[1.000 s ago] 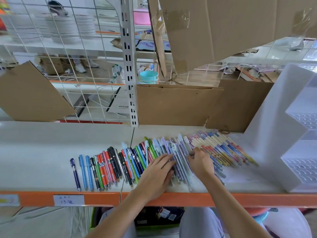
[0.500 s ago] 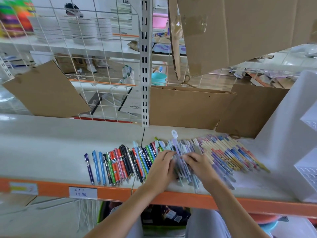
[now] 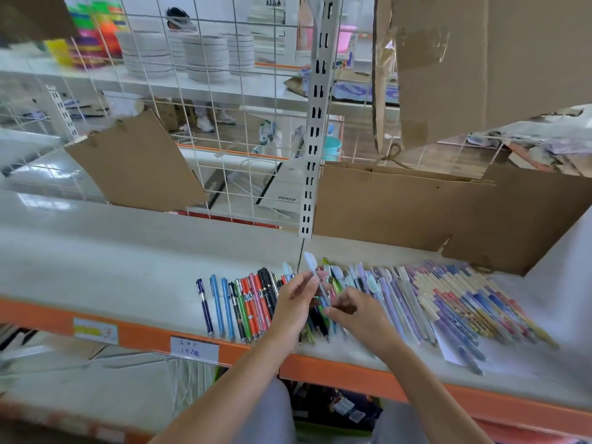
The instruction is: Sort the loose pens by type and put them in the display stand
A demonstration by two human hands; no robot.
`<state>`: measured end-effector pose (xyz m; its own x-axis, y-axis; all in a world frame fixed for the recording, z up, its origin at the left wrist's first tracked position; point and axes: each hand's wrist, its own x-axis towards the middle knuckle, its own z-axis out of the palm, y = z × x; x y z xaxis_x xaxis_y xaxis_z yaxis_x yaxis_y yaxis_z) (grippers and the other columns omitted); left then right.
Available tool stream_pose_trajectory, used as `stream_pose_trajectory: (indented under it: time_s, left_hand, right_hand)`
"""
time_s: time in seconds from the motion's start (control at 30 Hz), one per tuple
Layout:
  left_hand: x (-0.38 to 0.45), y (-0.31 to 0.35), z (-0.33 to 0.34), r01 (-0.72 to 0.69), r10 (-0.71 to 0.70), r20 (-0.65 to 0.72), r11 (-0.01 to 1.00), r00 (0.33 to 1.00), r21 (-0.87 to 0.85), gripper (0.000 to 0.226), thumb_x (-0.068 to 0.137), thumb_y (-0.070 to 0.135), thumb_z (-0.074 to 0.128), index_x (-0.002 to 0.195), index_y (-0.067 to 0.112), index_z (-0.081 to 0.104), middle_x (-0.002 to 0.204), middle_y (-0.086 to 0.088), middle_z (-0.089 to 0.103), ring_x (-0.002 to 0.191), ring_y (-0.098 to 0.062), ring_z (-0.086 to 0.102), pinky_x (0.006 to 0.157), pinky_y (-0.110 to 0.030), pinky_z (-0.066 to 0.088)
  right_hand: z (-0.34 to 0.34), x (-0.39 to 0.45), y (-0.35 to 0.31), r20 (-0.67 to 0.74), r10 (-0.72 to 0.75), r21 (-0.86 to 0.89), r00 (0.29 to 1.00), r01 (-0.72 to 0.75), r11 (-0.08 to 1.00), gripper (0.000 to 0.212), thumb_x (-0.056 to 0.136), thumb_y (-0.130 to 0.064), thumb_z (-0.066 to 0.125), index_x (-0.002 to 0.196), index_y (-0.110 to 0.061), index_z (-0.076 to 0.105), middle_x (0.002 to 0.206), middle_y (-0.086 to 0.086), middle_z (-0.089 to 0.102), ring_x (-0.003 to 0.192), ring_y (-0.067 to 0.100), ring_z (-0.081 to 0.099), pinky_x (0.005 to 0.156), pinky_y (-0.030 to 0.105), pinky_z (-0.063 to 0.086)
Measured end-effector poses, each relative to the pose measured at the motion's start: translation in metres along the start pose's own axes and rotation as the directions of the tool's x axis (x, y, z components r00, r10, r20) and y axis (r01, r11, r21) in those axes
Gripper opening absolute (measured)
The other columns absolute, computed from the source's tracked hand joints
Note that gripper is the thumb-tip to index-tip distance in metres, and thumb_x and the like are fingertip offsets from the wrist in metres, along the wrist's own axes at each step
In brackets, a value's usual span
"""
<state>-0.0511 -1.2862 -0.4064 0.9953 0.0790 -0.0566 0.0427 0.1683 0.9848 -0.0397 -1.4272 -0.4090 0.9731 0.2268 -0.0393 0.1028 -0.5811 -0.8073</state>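
Note:
Loose pens lie side by side on the white shelf: blue pens at the left, red and black ones, pastel purple ones, and cream patterned ones at the right. My left hand pinches a pen with a pale blue cap and holds it raised over the row. My right hand pinches the lower end of that same pen. The white display stand shows only as a slanted panel at the right edge.
Brown cardboard sheets lean against the wire grid behind the shelf, and another stands at the back left. A perforated metal upright rises behind the pens. An orange rail with a price label edges the shelf front.
Both hands lay flat on the pastel pens before; now they have lifted one pale-capped pen out of the row. The view has shifted left, and most of the display stand is out of frame.

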Motion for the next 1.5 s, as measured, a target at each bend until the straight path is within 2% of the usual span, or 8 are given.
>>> stream_pose_trajectory:
  time_s: [0.3, 0.43, 0.6, 0.73, 0.87, 1.07, 1.27, 1.5]
  left_hand:
    - [0.006, 0.006, -0.026, 0.039, -0.038, -0.086, 0.999, 0.996, 0.006, 0.019, 0.097, 0.014, 0.047, 0.094, 0.016, 0.065, 0.088, -0.003, 0.068, 0.083, -0.015, 0.062, 0.076, -0.029, 0.051]
    - [0.014, 0.013, -0.059, 0.091, -0.066, -0.213, 0.990, 0.975, 0.110, 0.015, 0.095, 0.016, 0.051, 0.087, 0.014, 0.064, 0.089, -0.001, 0.064, 0.079, -0.016, 0.059, 0.073, -0.028, 0.050]
    - [0.013, 0.008, -0.081, 0.169, -0.098, -0.229, 0.934, 0.968, 0.315, 0.019, 0.095, 0.023, 0.054, 0.098, 0.010, 0.067, 0.082, -0.002, 0.065, 0.074, -0.018, 0.060, 0.066, -0.025, 0.048]
    - [0.010, 0.012, -0.082, 0.175, -0.117, -0.186, 0.926, 0.976, 0.334, 0.024, 0.099, 0.019, 0.046, 0.100, 0.009, 0.068, 0.079, -0.001, 0.066, 0.067, -0.014, 0.056, 0.059, -0.022, 0.046]
    - [0.009, 0.015, -0.082, 0.196, -0.151, -0.174, 0.941, 0.973, 0.276, 0.026, 0.100, 0.016, 0.043, 0.099, 0.011, 0.069, 0.083, -0.002, 0.068, 0.074, -0.014, 0.058, 0.062, -0.020, 0.047]
    - [0.014, 0.016, -0.074, 0.214, -0.194, -0.151, 0.968, 0.969, 0.128, 0.027, 0.099, 0.013, 0.044, 0.093, 0.012, 0.070, 0.080, -0.004, 0.068, 0.074, -0.015, 0.062, 0.075, -0.029, 0.050]
    - [0.014, 0.022, -0.049, 0.181, -0.184, -0.055, 0.982, 0.981, -0.060, 0.020, 0.099, 0.013, 0.046, 0.097, 0.006, 0.066, 0.078, -0.006, 0.068, 0.069, -0.017, 0.066, 0.060, -0.023, 0.053]
    - [0.012, 0.026, -0.028, 0.143, -0.144, 0.003, 0.986, 0.990, -0.082, 0.019, 0.097, 0.016, 0.049, 0.095, 0.013, 0.068, 0.095, -0.010, 0.071, 0.080, -0.019, 0.068, 0.062, -0.022, 0.052]
  right_hand:
    - [0.007, 0.001, -0.006, 0.075, 0.011, -0.050, 0.997, -0.008, 0.999, 0.014, 0.087, -0.034, 0.065, 0.085, -0.022, 0.057, 0.079, -0.006, 0.058, 0.069, 0.005, 0.052, 0.060, 0.014, 0.037]
    - [0.012, 0.004, -0.012, 0.076, 0.009, -0.174, 0.997, 0.005, 0.985, 0.010, 0.092, -0.031, 0.058, 0.092, -0.021, 0.057, 0.087, -0.008, 0.059, 0.081, 0.006, 0.054, 0.064, 0.011, 0.038]
    - [0.036, 0.008, -0.027, 0.076, -0.024, -0.449, 0.997, 0.055, 0.892, 0.031, 0.091, -0.049, 0.053, 0.083, -0.019, 0.051, 0.069, -0.008, 0.048, 0.060, 0.006, 0.042, 0.053, 0.017, 0.034]
    - [0.042, 0.014, -0.035, 0.094, -0.010, -0.590, 0.996, 0.064, 0.805, 0.028, 0.096, -0.039, 0.045, 0.082, -0.015, 0.046, 0.067, -0.004, 0.043, 0.056, 0.011, 0.038, 0.052, 0.022, 0.036]
    - [0.039, 0.015, -0.032, 0.093, 0.023, -0.516, 0.995, 0.029, 0.856, 0.026, 0.094, -0.028, 0.045, 0.071, -0.015, 0.042, 0.060, -0.004, 0.039, 0.051, 0.011, 0.032, 0.047, 0.021, 0.029]
    - [0.031, 0.009, -0.027, 0.104, -0.025, -0.185, 0.994, 0.044, 0.982, 0.027, 0.094, -0.027, 0.052, 0.069, -0.019, 0.050, 0.066, -0.004, 0.050, 0.059, 0.009, 0.045, 0.058, 0.019, 0.035]
    - [0.025, 0.000, -0.024, 0.132, -0.037, -0.042, 0.991, 0.043, 0.998, 0.023, 0.091, -0.030, 0.059, 0.073, -0.018, 0.052, 0.067, -0.005, 0.049, 0.060, 0.007, 0.044, 0.059, 0.017, 0.036]
    - [0.017, -0.005, -0.020, 0.108, -0.020, 0.057, 0.994, 0.014, 0.998, 0.027, 0.087, -0.029, 0.066, 0.073, -0.013, 0.049, 0.064, -0.002, 0.050, 0.058, 0.010, 0.045, 0.058, 0.020, 0.038]
